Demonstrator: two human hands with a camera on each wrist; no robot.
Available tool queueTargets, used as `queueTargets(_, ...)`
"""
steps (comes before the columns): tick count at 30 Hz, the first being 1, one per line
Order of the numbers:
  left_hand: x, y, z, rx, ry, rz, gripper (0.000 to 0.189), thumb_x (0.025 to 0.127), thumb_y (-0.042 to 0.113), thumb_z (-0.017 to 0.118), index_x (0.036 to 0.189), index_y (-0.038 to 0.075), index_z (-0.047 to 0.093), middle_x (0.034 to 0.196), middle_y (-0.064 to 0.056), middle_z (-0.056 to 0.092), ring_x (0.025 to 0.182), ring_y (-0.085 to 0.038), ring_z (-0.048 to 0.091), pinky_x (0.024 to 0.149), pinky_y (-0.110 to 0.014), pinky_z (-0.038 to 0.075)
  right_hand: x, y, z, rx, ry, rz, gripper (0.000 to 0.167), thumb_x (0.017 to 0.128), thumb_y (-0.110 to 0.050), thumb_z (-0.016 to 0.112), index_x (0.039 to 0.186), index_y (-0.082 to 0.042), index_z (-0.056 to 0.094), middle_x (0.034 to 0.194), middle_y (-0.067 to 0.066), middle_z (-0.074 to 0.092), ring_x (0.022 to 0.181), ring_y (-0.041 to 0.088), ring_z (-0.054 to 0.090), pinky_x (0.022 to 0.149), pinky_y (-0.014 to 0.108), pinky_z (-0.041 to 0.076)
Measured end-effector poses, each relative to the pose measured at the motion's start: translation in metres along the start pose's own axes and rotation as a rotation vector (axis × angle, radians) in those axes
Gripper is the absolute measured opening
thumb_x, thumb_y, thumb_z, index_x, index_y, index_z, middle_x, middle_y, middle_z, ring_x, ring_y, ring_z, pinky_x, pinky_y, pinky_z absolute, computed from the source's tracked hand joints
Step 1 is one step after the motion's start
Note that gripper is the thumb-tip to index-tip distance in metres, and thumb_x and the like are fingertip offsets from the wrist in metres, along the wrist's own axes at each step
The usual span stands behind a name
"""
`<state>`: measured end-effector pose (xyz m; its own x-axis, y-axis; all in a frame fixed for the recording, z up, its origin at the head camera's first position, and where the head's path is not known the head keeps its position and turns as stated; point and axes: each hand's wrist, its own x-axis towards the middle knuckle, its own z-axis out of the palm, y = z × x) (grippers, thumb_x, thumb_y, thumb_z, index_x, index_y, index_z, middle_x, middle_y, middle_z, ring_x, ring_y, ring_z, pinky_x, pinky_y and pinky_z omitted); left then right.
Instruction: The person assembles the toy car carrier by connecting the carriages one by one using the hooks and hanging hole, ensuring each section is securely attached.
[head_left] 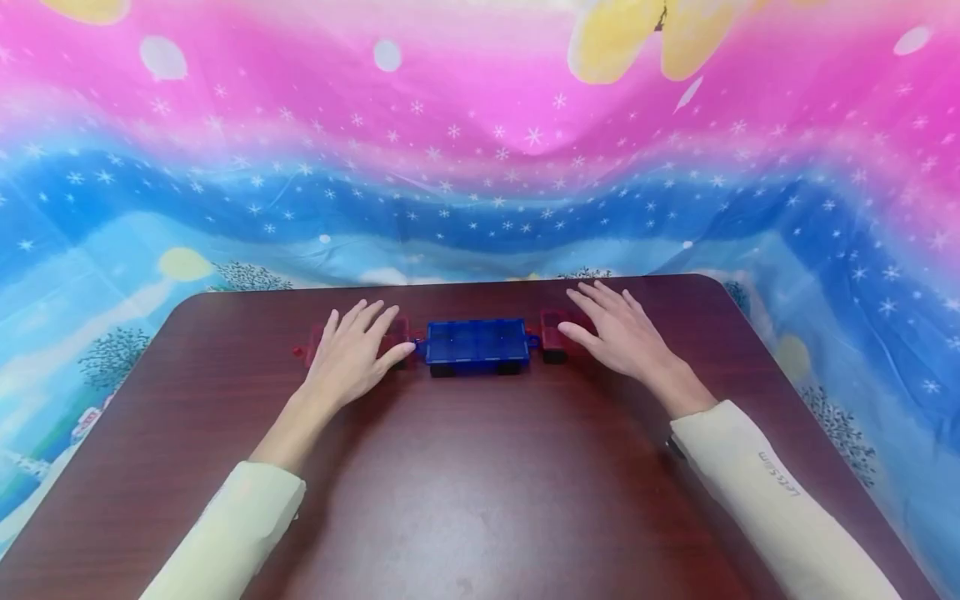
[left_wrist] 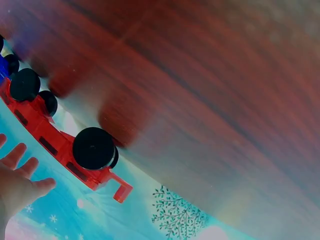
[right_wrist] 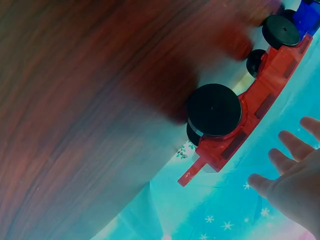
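Three toy train cars of see-through plastic stand in a row near the table's far edge. A blue car (head_left: 477, 342) sits in the middle on black wheels. Beside it to the left is a red car (left_wrist: 50, 132), and to the right another red car (right_wrist: 265, 95); small couplers lie at the joins. My left hand (head_left: 348, 358) is over the left red car and hides much of it, fingers spread. Over the right red car, my right hand (head_left: 626, 333) also has its fingers extended, covering the car's outer part. Both wrist views show a gap between hand and car.
A dark wood-grain table (head_left: 472, 483) with rounded far corners carries the cars. Behind and around it hangs a pink and blue cloth (head_left: 480, 183) printed with snowflakes. Pale sleeves (head_left: 232, 525) cover both forearms.
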<state>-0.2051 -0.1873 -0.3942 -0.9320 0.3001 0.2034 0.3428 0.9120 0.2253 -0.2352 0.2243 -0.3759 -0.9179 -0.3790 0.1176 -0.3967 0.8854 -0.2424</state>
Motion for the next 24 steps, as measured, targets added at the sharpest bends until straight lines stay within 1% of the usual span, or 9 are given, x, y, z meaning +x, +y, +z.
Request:
queueTargets(7,0.002,0.008,0.001,-0.015,0.009,0.026,0.073,0.099,0.058,0.054,0.156,0.012,0.042,0.156,-0.019,0.040,0.150,-0.039,0.024,0.120,-0.062,0.009,-0.004,0.000,0.000,0.027,0.020,-0.009,0.075,0.102,-0.060,0.047,0.157,-0.011,0.039,0.161,0.019,0.032,0.152,0.038,0.020,0.120,0.061,0.007)
queueTargets(17,0.009,0.024,0.007,0.042,-0.020,0.077,0.070,0.101,0.056,0.054,0.156,0.013,0.042,0.156,-0.017,0.041,0.149,-0.038,0.027,0.119,-0.061,0.016,-0.006,0.001,0.004,0.028,0.029,-0.021,0.074,0.102,-0.060,0.047,0.156,-0.010,0.040,0.161,0.019,0.034,0.152,0.037,0.021,0.120,0.061,0.008)
queueTargets(21,0.012,0.031,0.009,0.047,-0.033,0.087,0.070,0.101,0.056,0.053,0.156,0.014,0.042,0.157,-0.016,0.041,0.149,-0.038,0.027,0.120,-0.061,0.016,-0.007,0.001,0.005,0.021,0.026,-0.024,0.074,0.101,-0.060,0.049,0.156,-0.010,0.041,0.160,0.018,0.035,0.152,0.036,0.020,0.121,0.060,0.008)
queueTargets(24,0.014,0.035,0.011,0.044,-0.028,0.100,0.069,0.101,0.055,0.054,0.156,0.014,0.043,0.156,-0.016,0.041,0.148,-0.038,0.029,0.120,-0.060,0.016,-0.007,0.001,0.006,0.015,0.020,-0.030,0.074,0.101,-0.060,0.048,0.156,-0.010,0.041,0.160,0.018,0.035,0.152,0.036,0.020,0.121,0.060,0.008)
